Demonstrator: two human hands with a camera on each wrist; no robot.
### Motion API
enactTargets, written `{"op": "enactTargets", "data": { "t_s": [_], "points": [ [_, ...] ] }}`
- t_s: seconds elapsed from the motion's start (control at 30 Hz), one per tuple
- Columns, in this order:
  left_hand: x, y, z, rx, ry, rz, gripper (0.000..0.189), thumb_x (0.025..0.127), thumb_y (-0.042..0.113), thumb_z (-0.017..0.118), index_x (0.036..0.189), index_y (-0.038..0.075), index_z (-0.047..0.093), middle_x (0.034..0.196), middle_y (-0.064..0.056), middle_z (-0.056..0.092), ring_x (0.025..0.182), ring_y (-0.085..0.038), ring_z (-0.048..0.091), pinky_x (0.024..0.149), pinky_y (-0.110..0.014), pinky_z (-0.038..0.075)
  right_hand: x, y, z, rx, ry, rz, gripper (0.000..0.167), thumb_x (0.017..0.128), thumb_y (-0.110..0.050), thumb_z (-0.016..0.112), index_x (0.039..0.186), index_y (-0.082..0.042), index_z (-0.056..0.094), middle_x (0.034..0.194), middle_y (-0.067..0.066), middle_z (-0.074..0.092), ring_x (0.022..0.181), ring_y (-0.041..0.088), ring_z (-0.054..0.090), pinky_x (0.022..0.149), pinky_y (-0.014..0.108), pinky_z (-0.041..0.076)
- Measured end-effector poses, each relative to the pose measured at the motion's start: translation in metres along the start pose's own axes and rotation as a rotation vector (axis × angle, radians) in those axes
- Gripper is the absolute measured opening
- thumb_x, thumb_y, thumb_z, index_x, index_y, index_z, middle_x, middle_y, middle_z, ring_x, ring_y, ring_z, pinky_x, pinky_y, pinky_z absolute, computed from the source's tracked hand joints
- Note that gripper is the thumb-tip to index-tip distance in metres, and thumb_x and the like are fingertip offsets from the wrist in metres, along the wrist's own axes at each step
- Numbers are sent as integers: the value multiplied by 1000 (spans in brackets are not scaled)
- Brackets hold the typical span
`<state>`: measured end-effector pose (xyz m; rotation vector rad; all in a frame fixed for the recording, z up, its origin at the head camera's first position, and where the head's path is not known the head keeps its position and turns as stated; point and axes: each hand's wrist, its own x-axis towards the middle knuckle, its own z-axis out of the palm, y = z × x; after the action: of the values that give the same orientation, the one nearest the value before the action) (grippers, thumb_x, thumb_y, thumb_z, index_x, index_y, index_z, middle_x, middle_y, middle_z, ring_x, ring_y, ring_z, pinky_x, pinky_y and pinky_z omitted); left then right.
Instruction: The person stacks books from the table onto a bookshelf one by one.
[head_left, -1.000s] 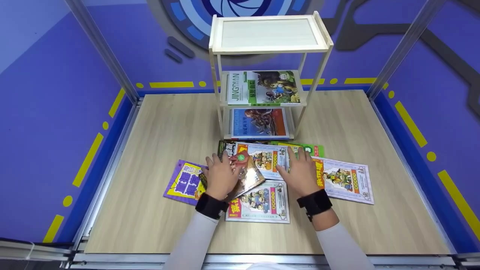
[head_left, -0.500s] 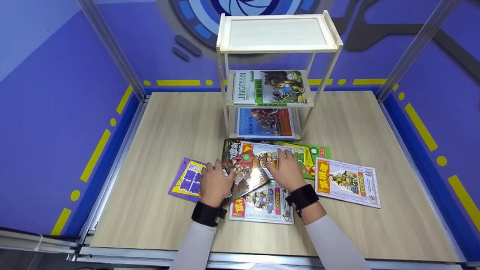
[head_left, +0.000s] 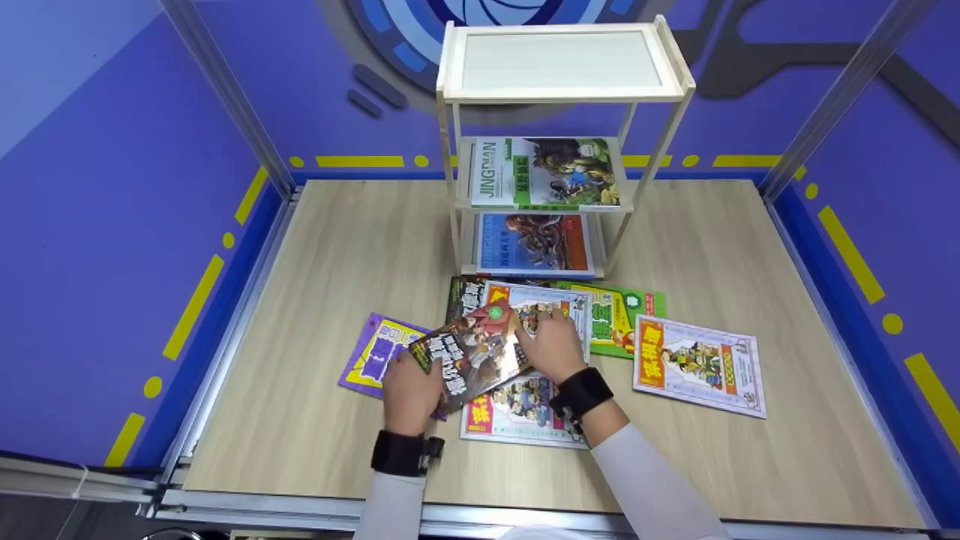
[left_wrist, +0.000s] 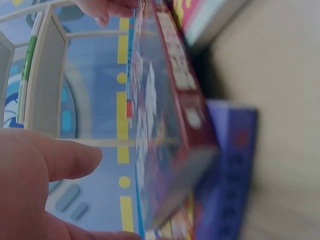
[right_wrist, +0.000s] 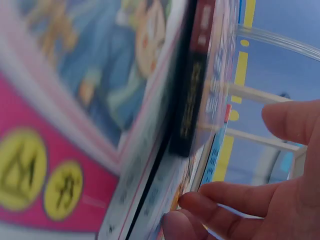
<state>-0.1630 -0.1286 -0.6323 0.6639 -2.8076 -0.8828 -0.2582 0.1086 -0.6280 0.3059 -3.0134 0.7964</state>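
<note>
A glossy brown comic book [head_left: 480,349] lies slanted on top of several other books in the head view. My left hand [head_left: 411,391] is at its left end. In the left wrist view the thumb of my left hand [left_wrist: 50,175] stands apart from the brown book [left_wrist: 167,100]. My right hand [head_left: 553,345] is by the book's right end, fingers over a white comic [head_left: 579,315]. From the right wrist, the thumb and fingers of my right hand [right_wrist: 270,190] are spread apart, near the brown book's spine [right_wrist: 192,95].
A purple-and-yellow book [head_left: 367,360] and another white comic [head_left: 525,427] lie partly underneath. A green book [head_left: 626,315] lies behind, and a white comic [head_left: 701,365] at right. A small wooden shelf [head_left: 566,64] holding books [head_left: 536,244] stands at the back.
My left hand has slid down to the brown book's left end, uncovering its title. My right hand has moved left, from the white comic toward the brown book's right end. The view has shifted slightly.
</note>
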Motion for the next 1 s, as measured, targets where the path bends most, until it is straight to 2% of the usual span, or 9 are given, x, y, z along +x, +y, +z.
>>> {"op": "enactTargets", "data": {
  "t_s": [0.13,0.23,0.43,0.53,0.6,0.67,0.8,0.9,1.0],
  "points": [
    [-3,-1,1,0,-7,-4,54,99,39,70,108,-14,69,100,-30,74,96,-47,73,85,-56,57,-1,-3,3,2,-40,25,57,102,-40,67,120,14,69,137,39,59,128,52,58,114,58,45],
    [-6,1,5,10,-6,8,48,99,36,70,101,-11,71,94,-28,74,91,-46,73,82,-56,57,-2,-8,5,-11,-66,22,60,101,-41,68,123,14,68,137,38,60,129,50,57,116,59,43],
    [-13,7,15,33,15,73,39,97,33,72,86,-4,72,87,-25,74,86,-45,73,78,-55,56,-6,-19,11,-32,-64,5,71,98,-42,69,131,20,61,135,39,60,121,50,63,108,58,51],
    [-14,9,16,23,28,91,38,96,33,74,83,-3,72,85,-24,74,84,-45,72,77,-55,56,-6,-23,12,-36,-68,17,70,97,-42,71,129,19,63,136,39,60,119,50,65,106,57,53],
    [-14,9,15,18,29,92,38,96,32,75,84,-4,72,85,-24,74,83,-45,73,76,-55,56,-6,-25,13,-37,-71,22,65,96,-42,73,121,17,67,135,39,61,121,50,64,105,56,53],
    [-13,9,13,19,21,88,39,97,32,74,87,-5,72,87,-25,74,84,-45,73,77,-55,56,-6,-27,13,-42,-69,23,56,95,-42,74,104,13,71,133,39,63,124,51,63,104,56,54],
    [-11,8,11,23,11,83,38,98,30,72,90,-7,72,88,-25,74,84,-45,73,76,-55,57,-5,-28,13,-41,-46,19,44,92,-39,78,75,-2,63,118,34,71,122,51,64,97,54,57],
    [-10,8,10,17,23,78,36,98,28,69,88,-7,71,87,-26,73,85,-46,73,77,-56,56,-4,-28,15,-35,-23,19,38,88,-35,79,75,-5,60,103,27,71,108,47,67,86,53,59],
    [-9,8,10,8,42,59,36,99,28,68,87,-6,70,88,-26,73,86,-46,72,78,-56,56,-4,-26,18,-14,-2,32,36,88,-34,78,79,-5,60,98,24,70,98,43,66,79,52,58]
  ]
}}
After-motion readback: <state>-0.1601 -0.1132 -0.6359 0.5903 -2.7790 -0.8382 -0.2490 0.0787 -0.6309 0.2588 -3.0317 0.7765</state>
